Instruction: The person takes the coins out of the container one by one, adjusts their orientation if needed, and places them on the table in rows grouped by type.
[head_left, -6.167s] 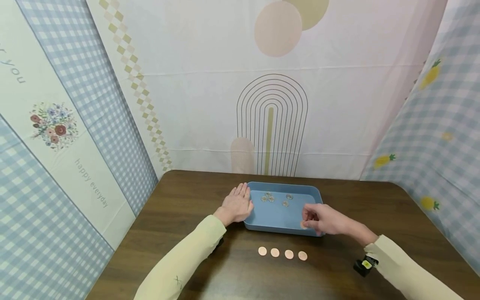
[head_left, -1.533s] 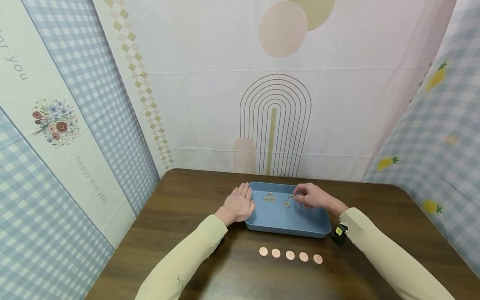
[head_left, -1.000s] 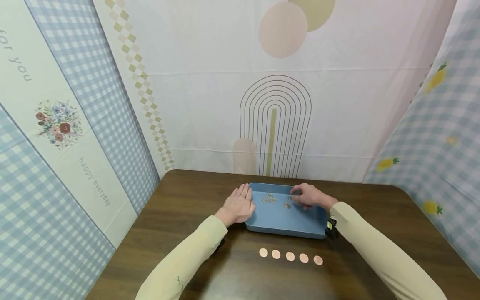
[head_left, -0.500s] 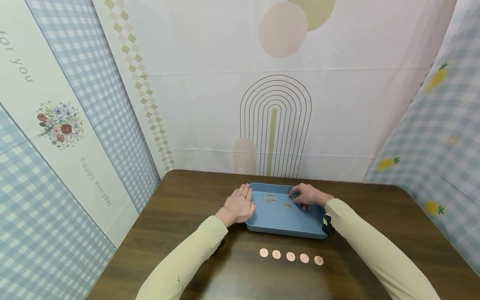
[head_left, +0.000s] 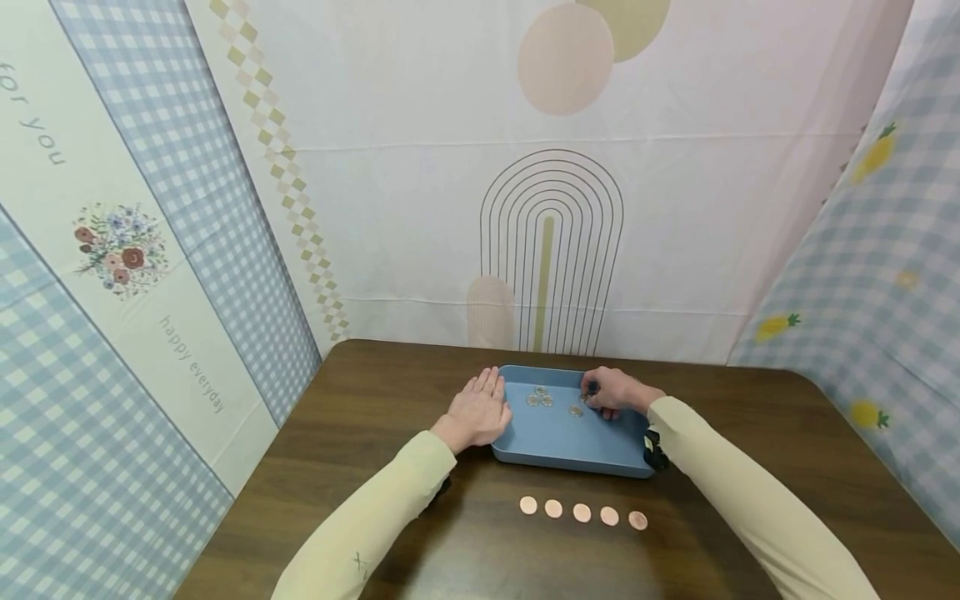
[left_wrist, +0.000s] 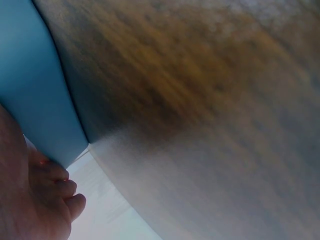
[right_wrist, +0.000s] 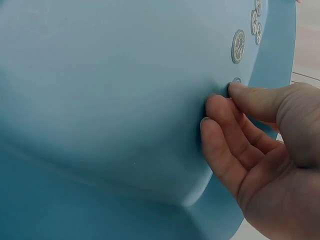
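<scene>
The left hand (head_left: pixel 477 409) lay flat against the blue tray (head_left: pixel 555 437) at its 9 o'clock wall — steadying it — while the right hand (head_left: pixel 611 392) pinched a silver coin (right_wrist: pixel 236 80) at the tray's 1 o'clock, five copper coins (head_left: pixel 582 512) lined on the tabletop (head_left: pixel 750 417).

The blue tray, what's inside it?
The blue tray holds silver coins: three clustered at the back, one alone. The right hand reaches in, fingertips on another coin that is mostly covered. Anything else under that hand is hidden.

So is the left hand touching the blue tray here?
Touching. The head view shows the left hand flat against the blue tray at its left wall; the left wrist view shows fingers on the blue wall.
</scene>
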